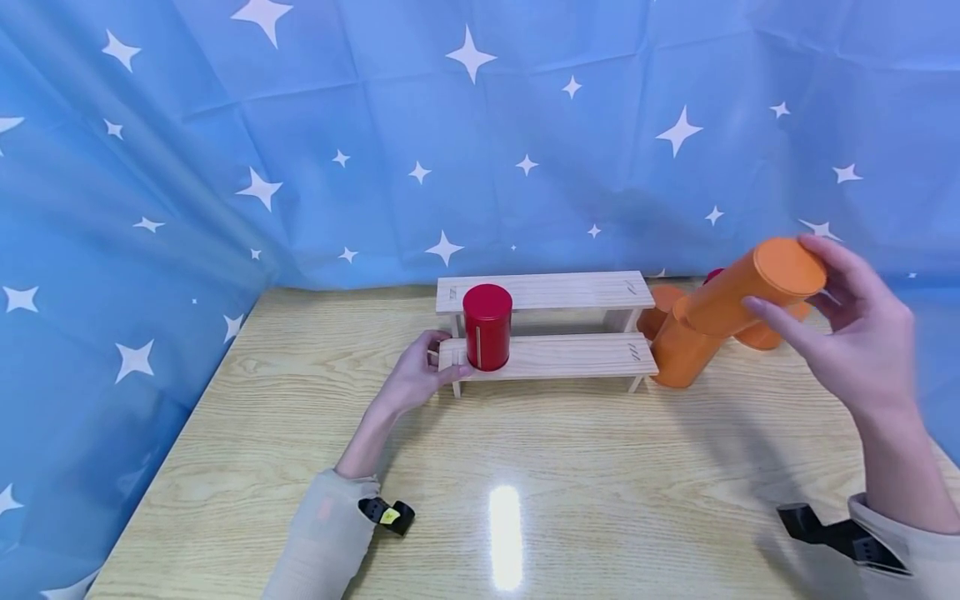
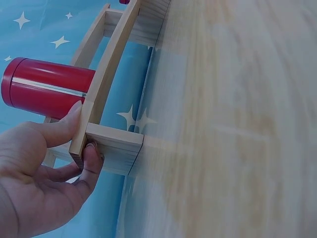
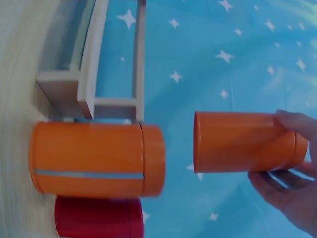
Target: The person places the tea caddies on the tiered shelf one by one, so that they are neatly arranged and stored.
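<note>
My right hand holds an orange canister by its lidded end, thumb on one side and fingers on the other. In the right wrist view this canister is in the air, apart from a standing orange canister. At the left end of a two-step wooden shelf, my left hand grips the lower board. The left wrist view shows the thumb above that board and fingers beneath it. A red canister stands upright on the lower step, close to the left thumb.
More orange canisters stand on the table to the right of the shelf, partly hidden by the held one. Among them is another red canister. A blue curtain with white stars hangs behind the table.
</note>
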The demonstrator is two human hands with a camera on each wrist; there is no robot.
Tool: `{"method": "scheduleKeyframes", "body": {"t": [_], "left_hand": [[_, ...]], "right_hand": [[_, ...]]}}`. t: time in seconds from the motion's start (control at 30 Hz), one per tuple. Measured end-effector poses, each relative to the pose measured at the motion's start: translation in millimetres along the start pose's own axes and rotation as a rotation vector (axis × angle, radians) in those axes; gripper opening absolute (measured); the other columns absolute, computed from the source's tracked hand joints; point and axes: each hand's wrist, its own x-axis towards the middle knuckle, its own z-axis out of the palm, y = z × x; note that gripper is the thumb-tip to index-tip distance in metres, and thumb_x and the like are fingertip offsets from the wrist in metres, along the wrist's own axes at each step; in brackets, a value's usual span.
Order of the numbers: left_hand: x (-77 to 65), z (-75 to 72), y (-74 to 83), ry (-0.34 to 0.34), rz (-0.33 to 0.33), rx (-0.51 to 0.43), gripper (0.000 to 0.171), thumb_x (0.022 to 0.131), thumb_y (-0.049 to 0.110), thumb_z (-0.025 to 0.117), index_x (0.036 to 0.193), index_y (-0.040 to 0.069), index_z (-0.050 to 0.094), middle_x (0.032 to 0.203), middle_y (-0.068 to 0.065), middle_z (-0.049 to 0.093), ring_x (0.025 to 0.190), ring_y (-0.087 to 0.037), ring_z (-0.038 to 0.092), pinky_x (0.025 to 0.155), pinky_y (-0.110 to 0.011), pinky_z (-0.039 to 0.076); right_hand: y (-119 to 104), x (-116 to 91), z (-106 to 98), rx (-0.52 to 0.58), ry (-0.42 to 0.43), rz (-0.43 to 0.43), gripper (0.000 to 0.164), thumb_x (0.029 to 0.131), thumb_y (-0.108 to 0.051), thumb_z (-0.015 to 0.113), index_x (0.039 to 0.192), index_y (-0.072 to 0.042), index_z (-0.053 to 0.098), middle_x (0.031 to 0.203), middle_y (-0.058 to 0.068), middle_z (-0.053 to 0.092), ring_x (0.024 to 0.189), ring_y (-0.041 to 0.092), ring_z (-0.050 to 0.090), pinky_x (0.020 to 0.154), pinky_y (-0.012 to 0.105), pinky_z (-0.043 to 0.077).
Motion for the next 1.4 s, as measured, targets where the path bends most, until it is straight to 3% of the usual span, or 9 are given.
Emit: {"method": "scheduleKeyframes", "body": {"t": [0.27,0.57,0.8,0.97,1.03,1.13,1.27,1.4], "left_hand": [[-0.2,-0.3,-0.2,-0.004,-0.009,0.014,0.062,0.088,0.013,0.079,0.138,-0.003,0.047,0.114,-0.017,0.056,0.093,-0.028,0.061,0.072,-0.031,0.052],[0.0,-0.5,0.7,0.015,0.02,0.003,0.059,0.088,0.01,0.079,0.135,-0.007,0.048,0.113,-0.02,0.057,0.093,-0.026,0.062,0.075,-0.028,0.05],[1.1,0.2,-2.3,0.013,0.009,0.009,0.059,0.087,0.01,0.08,0.135,-0.005,0.048,0.114,-0.019,0.056,0.093,-0.026,0.06,0.076,-0.031,0.052],[0.2,0.4,-0.1,0.017,0.015,0.017,0.059,0.087,0.011,0.08,0.135,-0.005,0.048,0.114,-0.019,0.057,0.092,-0.026,0.06,0.075,-0.029,0.051],[0.4,0.4,0.0,0.014,0.017,0.011,0.059,0.088,0.01,0.079,0.135,-0.006,0.048,0.114,-0.02,0.056,0.093,-0.027,0.061,0.075,-0.029,0.051],[0.9,0.4,-0.1,0.008,0.017,-0.006,0.058,0.088,0.009,0.079,0.135,-0.007,0.048,0.114,-0.021,0.056,0.093,-0.028,0.061,0.075,-0.03,0.051],[0.9,0.1,0.1,0.007,0.013,-0.005,0.059,0.088,0.01,0.079,0.135,-0.006,0.048,0.115,-0.02,0.056,0.094,-0.028,0.061,0.076,-0.03,0.051],[0.0,-0.5,0.4,0.006,0.011,0.0,0.06,0.088,0.011,0.079,0.136,-0.006,0.047,0.114,-0.02,0.056,0.094,-0.028,0.061,0.077,-0.031,0.052]], "right_hand": [[-1,-6,28,0.059,-0.108,0.036,0.08,0.071,0.024,0.076,0.143,-0.001,0.053,0.128,-0.002,0.063,0.11,0.006,0.062,0.092,0.011,0.046],[-7,-6,61,0.056,-0.189,-0.034,0.082,0.068,0.022,0.081,0.142,-0.003,0.055,0.126,-0.006,0.063,0.11,0.004,0.062,0.091,0.012,0.046],[-9,-5,86,0.073,-0.271,-0.005,0.078,0.075,0.013,0.082,0.145,-0.008,0.054,0.127,-0.001,0.063,0.108,0.004,0.061,0.09,0.011,0.047],[-8,-5,104,0.076,-0.327,-0.004,0.076,0.079,0.006,0.083,0.146,-0.011,0.053,0.121,0.001,0.063,0.085,0.004,0.061,0.064,0.015,0.043],[-7,-6,112,0.088,-0.348,-0.022,0.075,0.078,0.006,0.083,0.146,-0.01,0.053,0.12,0.004,0.064,0.083,0.003,0.061,0.063,0.014,0.043],[-6,-7,122,0.09,-0.386,-0.021,0.075,0.079,0.002,0.084,0.146,-0.008,0.052,0.124,0.008,0.064,0.09,0.002,0.063,0.074,0.01,0.047],[-6,-8,132,0.07,-0.429,0.024,0.074,0.081,-0.007,0.085,0.147,-0.008,0.051,0.128,0.009,0.064,0.097,0.012,0.067,0.085,0.012,0.049],[-5,-9,140,0.051,-0.466,0.068,0.073,0.084,-0.015,0.084,0.148,-0.01,0.05,0.131,0.008,0.063,0.105,0.023,0.067,0.091,0.022,0.052]]}}
